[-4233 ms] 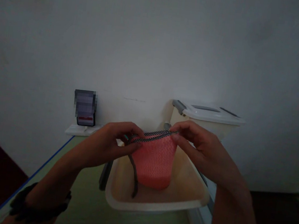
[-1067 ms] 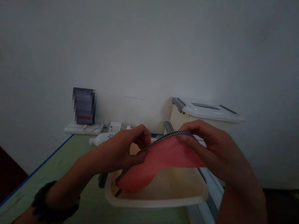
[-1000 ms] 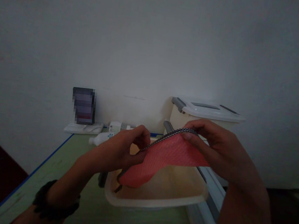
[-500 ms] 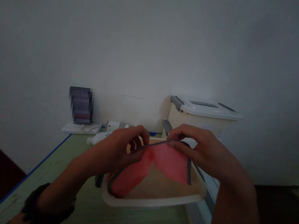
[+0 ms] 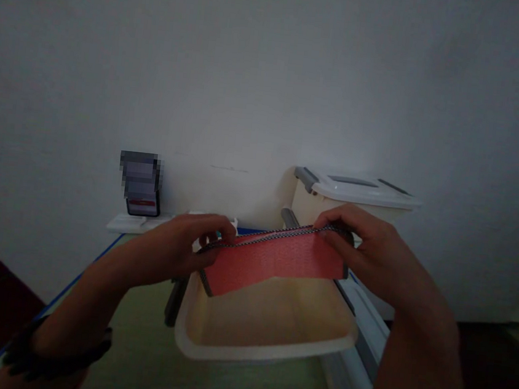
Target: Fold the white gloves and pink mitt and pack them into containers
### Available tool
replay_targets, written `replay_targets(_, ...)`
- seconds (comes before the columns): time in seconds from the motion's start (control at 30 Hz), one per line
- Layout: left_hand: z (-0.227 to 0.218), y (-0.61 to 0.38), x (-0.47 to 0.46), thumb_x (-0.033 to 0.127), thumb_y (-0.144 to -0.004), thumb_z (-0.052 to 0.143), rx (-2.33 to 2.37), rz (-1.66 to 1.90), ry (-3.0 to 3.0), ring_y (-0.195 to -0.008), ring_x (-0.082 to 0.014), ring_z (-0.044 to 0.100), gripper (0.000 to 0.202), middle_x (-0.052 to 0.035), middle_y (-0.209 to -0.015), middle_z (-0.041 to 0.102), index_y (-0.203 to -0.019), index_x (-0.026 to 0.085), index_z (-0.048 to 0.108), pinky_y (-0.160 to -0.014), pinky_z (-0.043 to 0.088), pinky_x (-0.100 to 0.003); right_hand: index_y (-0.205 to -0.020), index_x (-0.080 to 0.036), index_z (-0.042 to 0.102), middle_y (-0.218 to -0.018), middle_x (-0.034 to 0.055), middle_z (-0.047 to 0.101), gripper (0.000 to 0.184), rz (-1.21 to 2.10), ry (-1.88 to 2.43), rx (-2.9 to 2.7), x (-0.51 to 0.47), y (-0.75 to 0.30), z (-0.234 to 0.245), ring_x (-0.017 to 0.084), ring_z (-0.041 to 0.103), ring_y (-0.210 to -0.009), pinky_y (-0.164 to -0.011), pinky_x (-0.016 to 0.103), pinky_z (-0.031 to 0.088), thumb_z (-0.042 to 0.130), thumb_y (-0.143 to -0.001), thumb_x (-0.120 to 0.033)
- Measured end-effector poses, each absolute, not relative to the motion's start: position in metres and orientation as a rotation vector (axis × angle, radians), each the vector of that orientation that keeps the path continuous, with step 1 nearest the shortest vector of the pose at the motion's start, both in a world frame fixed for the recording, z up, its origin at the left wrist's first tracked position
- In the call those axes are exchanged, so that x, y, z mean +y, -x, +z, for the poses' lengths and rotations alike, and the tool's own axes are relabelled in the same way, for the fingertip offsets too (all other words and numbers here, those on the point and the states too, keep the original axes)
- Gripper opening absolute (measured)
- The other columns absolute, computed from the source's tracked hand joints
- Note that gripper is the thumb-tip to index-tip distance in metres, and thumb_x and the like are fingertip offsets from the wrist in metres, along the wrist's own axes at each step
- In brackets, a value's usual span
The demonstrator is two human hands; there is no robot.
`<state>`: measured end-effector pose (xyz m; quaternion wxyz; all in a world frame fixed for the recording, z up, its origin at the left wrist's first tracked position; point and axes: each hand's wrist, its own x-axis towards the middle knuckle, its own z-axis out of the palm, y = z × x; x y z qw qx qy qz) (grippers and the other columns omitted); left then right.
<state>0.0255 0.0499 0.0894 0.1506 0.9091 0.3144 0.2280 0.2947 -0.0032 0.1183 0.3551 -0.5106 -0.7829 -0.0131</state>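
A red cloth (image 5: 275, 258) with a black-and-white striped edging hangs folded over, stretched between my two hands above an open tub. My left hand (image 5: 203, 238) pinches its left end, and my right hand (image 5: 352, 235) grips the upper edge near the right corner. Both hands are closed, thumbs below and fingers above the edging. Beneath the cloth stands the cream tub (image 5: 265, 355) with a pale rim; its far side is hidden by the cloth and my hands.
At the back right stands a lidded storage box (image 5: 366, 191) with grey latches. A phone or tablet (image 5: 142, 185) leans upright on a white stand (image 5: 133, 224) at the back left. To the tub's right lies a pale lid-like panel (image 5: 368, 330) with grey trim, on the green table (image 5: 149, 362).
My hands have moved apart and slightly up. The cloth, bunched and drooping in the tub before, is now stretched wider in a folded strip above it.
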Motion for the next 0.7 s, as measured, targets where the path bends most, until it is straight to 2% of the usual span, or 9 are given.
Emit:
replay_targets(0.13, 0.092, -0.022, 0.050, 0.015, -0.079, 0.046, 0.878, 0.651, -2.648, -0.075, -0.0122, 0.057, 0.028, 0.0002, -0.088, 0.064, -0.102, 0.023, 0.059, -0.069, 0.045, -0.023, -0.087, -0.020, 0.063, -0.086, 0.0022, 0.063, 0.017, -0.033, 1.301, -2.056, -0.003, -0.295, 0.119, 0.015, 0.057, -0.083, -0.074, 0.027, 0.043, 0.050, -0.079, -0.012)
replay_targets(0.3, 0.091, -0.018, 0.056, 0.023, -0.079, 0.050, 0.981, 0.609, -2.686, -0.069, -0.0126, 0.057, 0.017, -0.0002, -0.077, 0.064, -0.089, 0.019, 0.064, -0.065, 0.044, -0.023, -0.089, -0.021, 0.065, -0.087, 0.0022, 0.064, 0.018, -0.045, 1.317, -2.047, -0.004, -0.295, 0.118, 0.015, 0.058, -0.084, -0.075, 0.027, 0.044, 0.052, -0.080, -0.013)
replay_targets(0.43, 0.089, -0.013, 0.062, 0.025, -0.078, 0.052, 1.037, 0.590, -2.694, -0.069, -0.0128, 0.058, 0.014, -0.0001, -0.075, 0.064, -0.082, 0.019, 0.063, -0.066, 0.044, -0.024, -0.087, -0.021, 0.066, -0.086, 0.0018, 0.064, 0.020, -0.069, 1.346, -2.070, -0.004, -0.294, 0.117, 0.014, 0.059, -0.081, -0.073, 0.027, 0.045, 0.051, -0.079, -0.012)
replay_targets(0.7, 0.089, -0.007, 0.065, 0.024, -0.078, 0.052, 0.971, 0.725, -2.660, -0.076, -0.0129, 0.057, 0.008, -0.0016, -0.083, 0.060, -0.078, 0.018, 0.058, -0.069, 0.044, -0.024, -0.086, -0.019, 0.065, -0.087, 0.0026, 0.066, 0.020, -0.027, 1.494, -2.111, -0.005, -0.294, 0.116, 0.016, 0.060, -0.081, -0.074, 0.029, 0.045, 0.049, -0.077, -0.012)
